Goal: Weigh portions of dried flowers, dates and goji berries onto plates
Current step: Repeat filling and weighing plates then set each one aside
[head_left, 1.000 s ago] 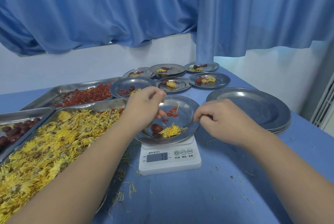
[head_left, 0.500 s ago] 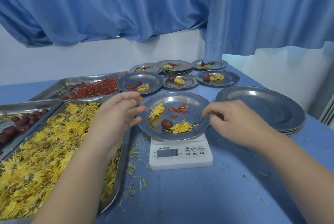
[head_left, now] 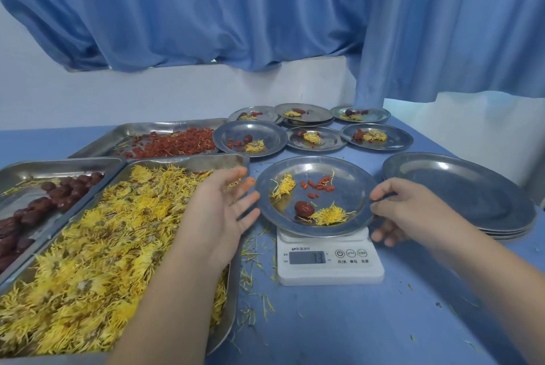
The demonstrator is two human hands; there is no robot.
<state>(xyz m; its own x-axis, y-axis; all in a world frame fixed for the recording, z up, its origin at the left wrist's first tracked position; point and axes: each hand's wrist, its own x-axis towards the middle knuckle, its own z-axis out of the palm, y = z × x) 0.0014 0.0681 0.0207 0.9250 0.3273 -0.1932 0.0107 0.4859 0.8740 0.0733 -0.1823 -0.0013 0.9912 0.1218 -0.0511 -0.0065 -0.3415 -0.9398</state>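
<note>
We had drawn our left hand, fingers spread, off the plate. Our right hand pinched its rim, so the portion seemed complete.

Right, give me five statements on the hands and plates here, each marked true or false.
1. The right hand pinches the rim of the plate on the scale. True.
2. The left hand grips a fistful of flowers. False: its fingers are straight and it holds nothing.
3. That plate carries two tufts of dried flowers. True.
4. Three dates lie on that plate. False: there is only one date.
5. The top plate of the stack of plates at the right carries a portion. False: it is bare.
</note>
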